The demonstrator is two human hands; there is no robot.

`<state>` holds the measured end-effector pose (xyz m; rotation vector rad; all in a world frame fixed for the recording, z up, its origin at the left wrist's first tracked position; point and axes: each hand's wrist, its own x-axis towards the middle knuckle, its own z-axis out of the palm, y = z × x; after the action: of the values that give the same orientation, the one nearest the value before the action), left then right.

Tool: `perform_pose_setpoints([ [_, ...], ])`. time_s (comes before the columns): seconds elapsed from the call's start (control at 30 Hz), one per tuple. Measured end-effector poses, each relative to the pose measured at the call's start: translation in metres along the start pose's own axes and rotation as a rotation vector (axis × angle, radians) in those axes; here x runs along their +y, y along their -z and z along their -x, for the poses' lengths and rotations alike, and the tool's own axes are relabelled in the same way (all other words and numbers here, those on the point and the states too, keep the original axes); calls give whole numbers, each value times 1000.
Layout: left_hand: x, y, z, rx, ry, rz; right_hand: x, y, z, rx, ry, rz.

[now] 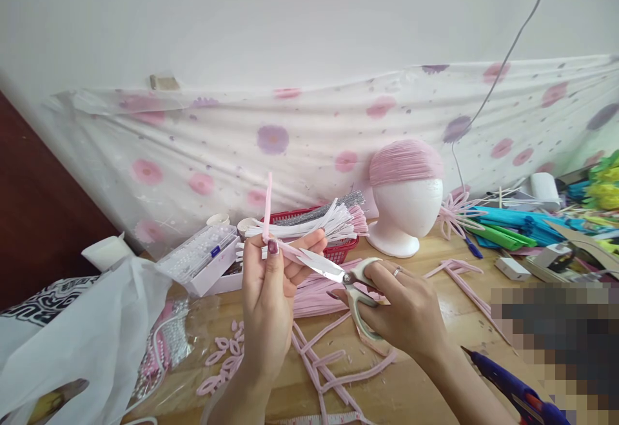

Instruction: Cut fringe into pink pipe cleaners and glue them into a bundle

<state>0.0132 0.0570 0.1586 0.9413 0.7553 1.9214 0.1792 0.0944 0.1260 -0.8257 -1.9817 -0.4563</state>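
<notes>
Pinched between the thumb and fingers of my left hand [271, 276] is a pink fuzzy stem [268, 206], one end of it pointing up. My right hand [403, 302] is closed on the handles of a pair of scissors [360, 283]. The blades reach left to my left fingers and lie against the lower part of the stem; whether they are parted cannot be made out. Below my hands, joined pink stems [329, 373] lie on the wooden table [401, 399], with small pink loops [222, 364] to their left.
Behind stands a white foam head [406, 212] with a pink-wrapped top, beside a red basket [338, 252] of white, pink and silver stems. A glue gun [512, 386] is at the lower right. White bag [97, 341] and bead box [200, 257] are left.
</notes>
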Motion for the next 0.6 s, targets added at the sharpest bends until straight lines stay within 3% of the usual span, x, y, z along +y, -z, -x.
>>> perform_pose_setpoints([
  [0.43, 1, 1, -2, 0, 35, 39, 1, -3, 0, 28, -6, 3],
  [0.6, 3, 5, -6, -112, 49, 144, -1, 5, -2, -207, -201, -351],
])
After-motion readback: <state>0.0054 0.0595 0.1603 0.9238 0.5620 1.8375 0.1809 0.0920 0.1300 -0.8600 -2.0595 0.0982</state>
